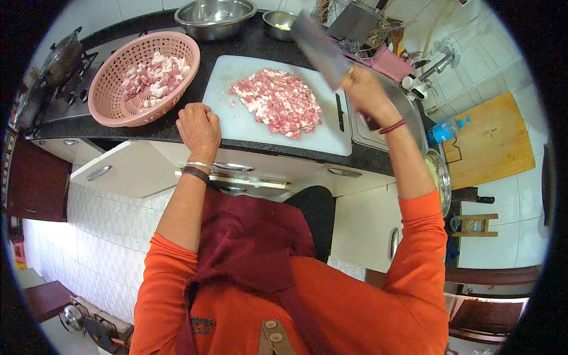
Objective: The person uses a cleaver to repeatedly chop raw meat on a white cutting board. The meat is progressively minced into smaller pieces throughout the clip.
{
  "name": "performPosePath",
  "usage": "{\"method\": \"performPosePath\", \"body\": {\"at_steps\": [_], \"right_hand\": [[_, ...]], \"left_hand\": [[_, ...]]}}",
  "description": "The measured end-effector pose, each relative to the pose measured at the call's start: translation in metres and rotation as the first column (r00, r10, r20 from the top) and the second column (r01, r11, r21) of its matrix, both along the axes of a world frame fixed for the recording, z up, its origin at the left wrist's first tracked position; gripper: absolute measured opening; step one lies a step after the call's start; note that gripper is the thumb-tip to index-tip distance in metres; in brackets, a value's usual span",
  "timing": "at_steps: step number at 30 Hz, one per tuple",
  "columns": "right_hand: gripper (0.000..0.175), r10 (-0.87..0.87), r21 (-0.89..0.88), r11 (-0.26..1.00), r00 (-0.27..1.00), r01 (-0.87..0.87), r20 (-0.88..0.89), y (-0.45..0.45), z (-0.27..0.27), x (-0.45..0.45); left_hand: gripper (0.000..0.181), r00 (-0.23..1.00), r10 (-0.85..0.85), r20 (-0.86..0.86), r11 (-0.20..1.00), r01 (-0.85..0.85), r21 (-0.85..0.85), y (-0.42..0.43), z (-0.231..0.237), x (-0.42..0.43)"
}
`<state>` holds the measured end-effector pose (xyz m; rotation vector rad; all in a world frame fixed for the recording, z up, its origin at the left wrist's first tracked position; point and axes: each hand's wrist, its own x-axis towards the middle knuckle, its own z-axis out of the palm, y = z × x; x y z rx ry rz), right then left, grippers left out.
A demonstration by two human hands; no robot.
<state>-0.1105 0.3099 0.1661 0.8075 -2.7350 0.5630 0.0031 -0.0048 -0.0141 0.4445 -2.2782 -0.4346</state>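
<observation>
My right hand [370, 95] grips the handle of a cleaver [320, 49], its broad blade blurred and raised above the right side of a white plastic cutting board [226, 120]. On the board lies a flat heap of chopped raw meat [279, 102], pink mixed with white fat. My left hand [199, 128] is curled into a loose fist at the counter's front edge, by the board's left side; nothing shows in it. Just left of that hand, a pink plastic colander [100, 100] holds larger pieces of raw meat [157, 77].
A large steel bowl [213, 17] and a smaller one [278, 18] stand behind the board. To the right are a steel sink [412, 120], a faucet [439, 66], a blue bottle [443, 131] and a wooden board [492, 142]. A cabinet door [128, 171] stands ajar below the colander.
</observation>
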Motion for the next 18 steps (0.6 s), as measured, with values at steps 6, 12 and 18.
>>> {"method": "performPosePath", "body": {"at_steps": [6, 12, 18], "right_hand": [[0.028, -0.009, 0.071, 0.997, 0.980, 0.023, -0.198, -0.017, -0.015, 0.021], [0.026, -0.181, 0.094, 0.983, 0.872, 0.155, 0.454, -0.010, -0.072, 0.001], [0.026, -0.108, -0.236, 0.962, 0.984, 0.139, 0.140, 0.000, 0.015, 0.005]], "left_hand": [[0.011, 1.000, -0.002, -0.011, 1.000, 0.001, -0.024, 0.000, -0.001, 0.001], [0.010, 0.999, 0.022, 0.031, 1.000, -0.023, 0.004, 0.001, 0.002, 0.000], [0.010, 0.999, -0.001, -0.050, 1.000, 0.000, -0.011, 0.000, -0.003, 0.000]]}}
